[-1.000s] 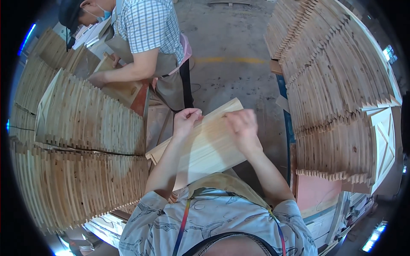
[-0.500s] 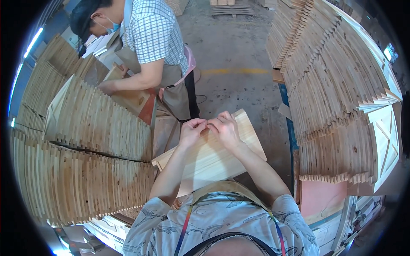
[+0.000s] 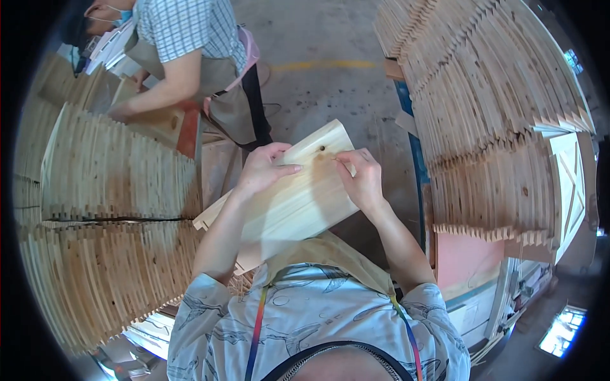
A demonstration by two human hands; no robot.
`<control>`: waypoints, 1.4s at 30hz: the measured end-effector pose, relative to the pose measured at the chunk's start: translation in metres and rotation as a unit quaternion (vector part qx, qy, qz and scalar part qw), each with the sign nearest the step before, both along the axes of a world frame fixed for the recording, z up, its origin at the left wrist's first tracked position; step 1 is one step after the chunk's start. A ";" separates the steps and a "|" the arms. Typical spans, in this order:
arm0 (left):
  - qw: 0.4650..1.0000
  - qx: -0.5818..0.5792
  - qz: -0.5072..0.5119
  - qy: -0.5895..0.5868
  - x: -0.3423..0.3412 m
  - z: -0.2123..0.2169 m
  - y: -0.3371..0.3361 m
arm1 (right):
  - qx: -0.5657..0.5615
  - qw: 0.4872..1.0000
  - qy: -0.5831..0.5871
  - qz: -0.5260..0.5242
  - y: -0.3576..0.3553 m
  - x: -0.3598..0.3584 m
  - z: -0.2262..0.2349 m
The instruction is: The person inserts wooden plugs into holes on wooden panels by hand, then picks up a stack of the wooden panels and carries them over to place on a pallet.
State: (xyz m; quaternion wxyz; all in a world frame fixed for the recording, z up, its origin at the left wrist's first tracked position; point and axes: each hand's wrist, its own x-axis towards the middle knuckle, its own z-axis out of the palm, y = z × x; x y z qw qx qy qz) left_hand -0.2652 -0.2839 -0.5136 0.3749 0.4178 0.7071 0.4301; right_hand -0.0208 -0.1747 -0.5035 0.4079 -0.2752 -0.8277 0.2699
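A pale wooden board point(image 3: 289, 206) lies slanted in front of my body, with a dark knot or hole point(image 3: 323, 148) near its far end. My left hand point(image 3: 260, 170) holds the board's far left edge, thumb on the face and fingers beyond the edge. Just right of the dark spot, my right hand point(image 3: 363, 179) is closed in a pinch over the board. Something small and thin may be between its thumb and forefinger, too small to name. A brownish patch shows on the wood beside those fingertips.
Tall stacks of wooden boards point(image 3: 121, 168) stand close on my left. More stacked boards point(image 3: 489, 101) rise on the right above a pink panel point(image 3: 467, 257). Ahead on the left, a co-worker in a checked shirt point(image 3: 181, 28) bends over boards. Concrete floor point(image 3: 311, 89) lies beyond.
My hands, together in a pinch above the board before, have parted. The left has moved to the board's edge, the right beside the dark spot, now uncovered. The view has shifted.
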 end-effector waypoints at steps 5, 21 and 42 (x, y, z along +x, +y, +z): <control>0.986 -0.075 -0.043 0.142 0.021 0.030 0.008 | -0.050 0.998 0.002 -0.026 -0.004 0.002 -0.014; 0.965 -0.071 -0.003 0.254 0.045 0.061 -0.007 | 0.066 0.993 -0.089 -0.044 -0.007 -0.013 0.018; 0.966 -0.069 0.011 0.248 0.049 0.081 -0.018 | 0.030 0.997 -0.073 -0.014 -0.009 -0.016 0.021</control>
